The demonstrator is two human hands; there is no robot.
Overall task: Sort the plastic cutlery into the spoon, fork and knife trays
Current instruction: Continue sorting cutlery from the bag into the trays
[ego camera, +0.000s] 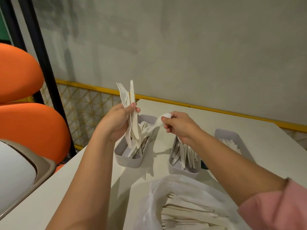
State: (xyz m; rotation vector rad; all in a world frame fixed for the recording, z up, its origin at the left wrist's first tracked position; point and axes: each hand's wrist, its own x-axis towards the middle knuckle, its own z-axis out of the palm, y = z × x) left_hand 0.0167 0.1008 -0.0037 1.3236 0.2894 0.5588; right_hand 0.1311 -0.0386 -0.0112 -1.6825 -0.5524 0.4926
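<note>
My left hand [118, 119] grips a bunch of white plastic cutlery [131, 113], with forks and a knife sticking up above the fingers. It hovers over the left grey tray [127, 161], which holds several white pieces. My right hand [180, 124] pinches a white spoon [160, 121] by its bowl end, its handle pointing down-left toward that tray. My right forearm crosses above the middle tray [182, 170], filled with several long white pieces. A third tray [232, 138] stands to the right. A clear plastic bag [181, 200] of mixed cutlery lies at the near edge.
The trays stand on a white table [199, 117] beside a grey wall. A yellow wire rail [86, 103] runs behind the table. Orange cushions [25, 117] and a black post [49, 77] are at the left, with a white and beige chair [20, 173] near my left elbow.
</note>
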